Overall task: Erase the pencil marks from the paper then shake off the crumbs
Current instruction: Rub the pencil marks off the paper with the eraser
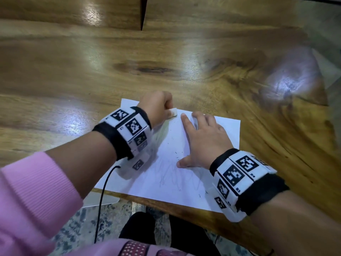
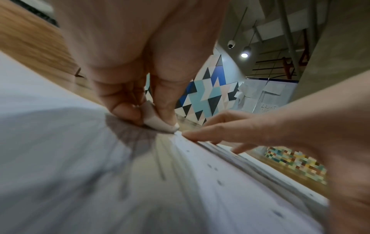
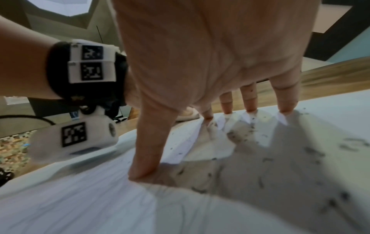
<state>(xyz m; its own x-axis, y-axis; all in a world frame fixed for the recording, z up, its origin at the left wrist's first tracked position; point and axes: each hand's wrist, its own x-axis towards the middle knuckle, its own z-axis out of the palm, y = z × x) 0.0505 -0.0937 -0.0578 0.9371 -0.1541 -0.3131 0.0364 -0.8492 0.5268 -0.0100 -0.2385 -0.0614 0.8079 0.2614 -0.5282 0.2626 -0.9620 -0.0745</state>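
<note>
A white sheet of paper [image 1: 166, 170] lies on the wooden table near its front edge, with faint pencil scribbles [image 1: 177, 178] and dark eraser crumbs [image 3: 250, 131] on it. My left hand [image 1: 158, 106] pinches a small white eraser [image 1: 173, 111] between thumb and fingers and presses it on the paper near the far edge; the left wrist view shows the eraser [image 2: 158, 121] touching the sheet. My right hand [image 1: 201, 137] lies flat with spread straight fingers [image 3: 248, 101], pressing the paper [image 3: 100, 197] down beside the eraser.
The wooden table [image 1: 92, 71] stretches far and left of the paper. Its front edge [image 1: 166, 202] runs just under the sheet, which overhangs slightly. A black cable [image 1: 103, 200] hangs from my left wristband. Speckled floor [image 1: 77, 224] lies below.
</note>
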